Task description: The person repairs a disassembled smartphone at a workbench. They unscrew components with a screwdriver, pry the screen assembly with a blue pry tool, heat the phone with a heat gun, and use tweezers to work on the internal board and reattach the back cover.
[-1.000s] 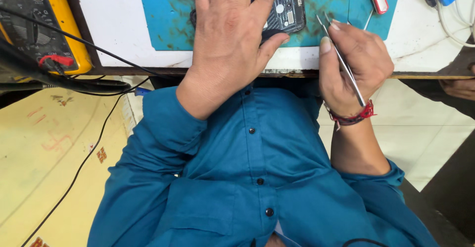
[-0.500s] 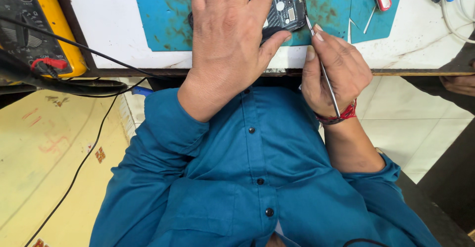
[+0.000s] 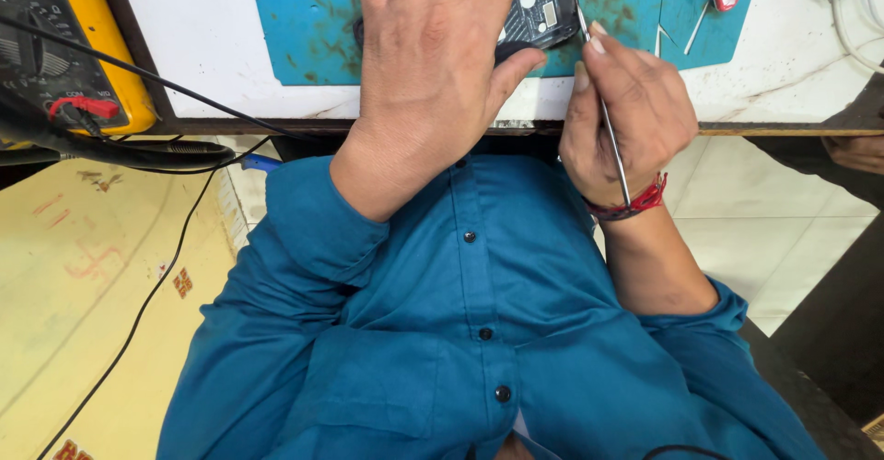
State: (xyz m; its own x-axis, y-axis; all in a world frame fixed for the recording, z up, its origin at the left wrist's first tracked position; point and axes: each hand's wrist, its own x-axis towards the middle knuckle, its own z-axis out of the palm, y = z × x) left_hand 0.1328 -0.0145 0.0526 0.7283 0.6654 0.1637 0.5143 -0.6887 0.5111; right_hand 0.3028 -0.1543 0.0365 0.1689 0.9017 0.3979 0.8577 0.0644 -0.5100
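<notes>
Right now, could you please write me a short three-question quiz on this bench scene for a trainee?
1. True or false: the left hand rests flat on the opened phone, which lies on the blue mat.
2. What does the right hand hold? A) a thin metal tool B) a soldering iron C) a brush
3. Fill in: the yellow meter sits at the ______ end of the bench as the person sees it.

Key:
1. True.
2. A; the thin metal tool runs from the wrist past the fingers to the phone's edge.
3. Left.
</notes>
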